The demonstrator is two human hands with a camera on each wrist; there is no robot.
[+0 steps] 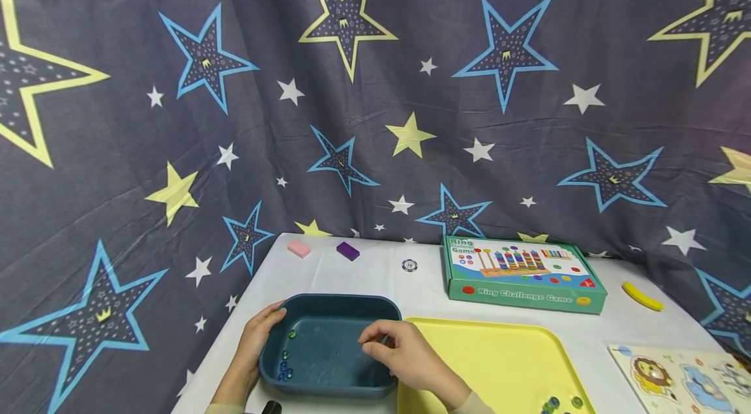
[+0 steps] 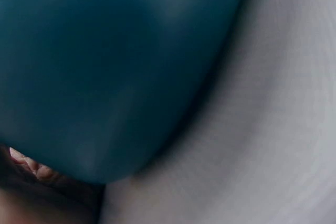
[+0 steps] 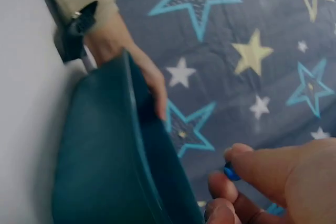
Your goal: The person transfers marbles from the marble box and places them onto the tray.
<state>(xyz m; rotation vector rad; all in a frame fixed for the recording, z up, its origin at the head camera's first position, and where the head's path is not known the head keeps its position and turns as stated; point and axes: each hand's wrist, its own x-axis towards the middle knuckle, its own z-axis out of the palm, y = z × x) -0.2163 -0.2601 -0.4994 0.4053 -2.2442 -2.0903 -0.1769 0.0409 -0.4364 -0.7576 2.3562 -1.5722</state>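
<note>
A dark teal plastic bin (image 1: 337,390) stands on the white table, with several green and blue glass marbles (image 1: 285,365) in its left part. My left hand (image 1: 253,341) grips the bin's left end, its thumb over the rim; in the left wrist view the bin's wall hides most of that hand. Above the bin's right side is my right hand (image 1: 411,356). In the right wrist view its thumb and fingers pinch a blue marble (image 3: 231,171), which is hidden in the head view.
Right of the bin lies a yellow tray (image 1: 499,355) with several marbles (image 1: 551,403) near its front. Behind are a green game box (image 1: 525,290), a pink block (image 1: 298,248), a purple block (image 1: 348,251) and a poker chip (image 1: 409,265). A yellow curved piece (image 1: 642,296) and animal board (image 1: 683,378) lie far right.
</note>
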